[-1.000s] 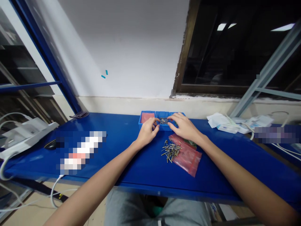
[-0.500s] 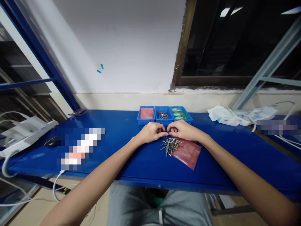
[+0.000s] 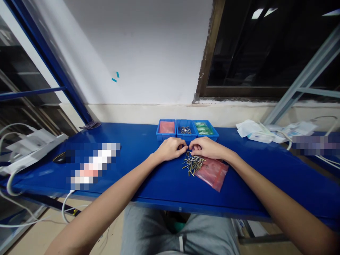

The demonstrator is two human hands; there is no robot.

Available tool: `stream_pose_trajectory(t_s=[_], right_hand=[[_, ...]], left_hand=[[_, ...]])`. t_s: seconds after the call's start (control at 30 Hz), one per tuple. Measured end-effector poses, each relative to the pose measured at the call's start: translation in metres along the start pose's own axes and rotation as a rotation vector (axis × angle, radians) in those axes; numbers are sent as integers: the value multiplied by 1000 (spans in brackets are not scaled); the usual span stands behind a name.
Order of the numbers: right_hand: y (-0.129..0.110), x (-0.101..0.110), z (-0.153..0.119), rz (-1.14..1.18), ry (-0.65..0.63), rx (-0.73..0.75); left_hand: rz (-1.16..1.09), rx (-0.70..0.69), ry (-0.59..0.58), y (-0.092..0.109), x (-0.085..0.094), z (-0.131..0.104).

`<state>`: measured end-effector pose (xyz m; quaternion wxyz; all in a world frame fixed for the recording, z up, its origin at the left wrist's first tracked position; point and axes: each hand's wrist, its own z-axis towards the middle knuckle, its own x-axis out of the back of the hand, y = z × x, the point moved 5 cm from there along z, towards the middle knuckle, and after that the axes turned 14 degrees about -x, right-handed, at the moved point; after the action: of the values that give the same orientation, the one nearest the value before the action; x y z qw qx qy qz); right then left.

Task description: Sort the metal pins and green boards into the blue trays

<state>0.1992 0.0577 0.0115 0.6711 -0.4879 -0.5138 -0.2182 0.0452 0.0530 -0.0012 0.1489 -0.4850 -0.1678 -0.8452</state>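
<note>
My left hand (image 3: 171,148) rests on the blue tabletop, its thumb and index finger pinched together. Opposite it, almost touching, is my right hand (image 3: 204,147) with curled fingers and the thumb pressed in. Whatever sits between the fingertips of either hand is too small or hidden. Just below them lies a loose heap of thin metal pins (image 3: 191,165), brass and silver in colour, shaped like blind rivets. Under the heap's right side and beneath my right wrist is a flat red plastic zip bag (image 3: 214,173).
Behind my hands stand three joined blue bins: one with red bags (image 3: 166,127), one with metal pins (image 3: 185,130), one with green bags (image 3: 203,128). White packs (image 3: 257,132) lie at the back right. A white power strip (image 3: 34,152) and black mouse (image 3: 58,158) are leftward.
My fingertips have drawn slightly apart, and my right thumb has dropped a little toward the pins. The heap and the red bag stay where they were; the view has shifted slightly.
</note>
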Motion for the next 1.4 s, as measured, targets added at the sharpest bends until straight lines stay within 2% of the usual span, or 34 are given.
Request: stream_pose_trajectory(t_s=[0.37,0.67,0.87,1.4], right_hand=[[-8,-5,-1,32,41,-14],[5,-4,7,311,104,-41],[4,-5,9,474,126,-31],[-7,-4,7,607,116,-33]], left_hand=[[58,31,43,-5,0,-3],[25,15,60,-3,2,-2],[82,3,41,1,4,-3],[118,-77,23,7,7,0]])
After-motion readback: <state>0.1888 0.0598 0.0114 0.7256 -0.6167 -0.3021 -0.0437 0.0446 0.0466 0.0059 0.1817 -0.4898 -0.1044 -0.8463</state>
